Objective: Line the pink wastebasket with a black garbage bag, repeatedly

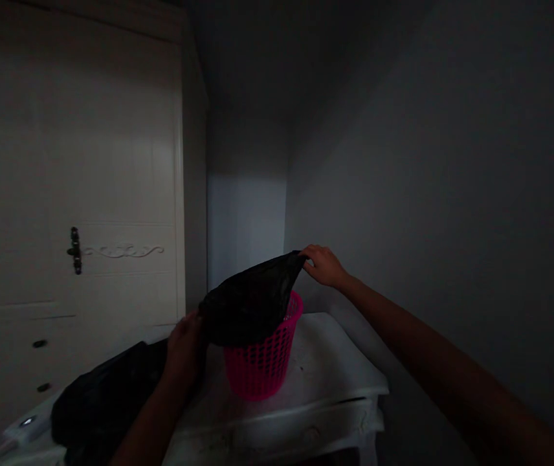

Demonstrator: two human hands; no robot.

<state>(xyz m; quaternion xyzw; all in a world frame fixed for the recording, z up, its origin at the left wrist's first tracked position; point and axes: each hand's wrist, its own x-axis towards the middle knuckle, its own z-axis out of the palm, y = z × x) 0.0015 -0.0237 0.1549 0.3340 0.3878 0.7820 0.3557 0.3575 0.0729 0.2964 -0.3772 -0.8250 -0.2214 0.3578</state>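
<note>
Black, crumpled and probably plastic, a bundle (107,388) lies nearest us at the left end of the desk (323,340); we cannot tell whether it joins the bag (252,301) that we hold. Just to its right, our left hand (184,343) grips the bag's near left edge, its fingers curled in shadow. From there the bag stretches up and away to our right hand (323,265), which pinches its far right corner between thumb and fingers. Our hands are well apart, with the bag pulled taut along its top edge and sagging between them.

Beneath it stands the basket (260,369), pink, latticed and upright on the white desk. The bag droops over most of its mouth and its near rim, so we cannot see what the basket holds; on the right, its rim and some inner lattice show bare. Below the desk's top, a drawer (301,437) faces us.

Farther off, on the left, rises a pale wardrobe (126,162) with a dark handle (76,251) beside a carved scroll (124,251). Behind everything, a dim wall (427,162) fills the right.
</note>
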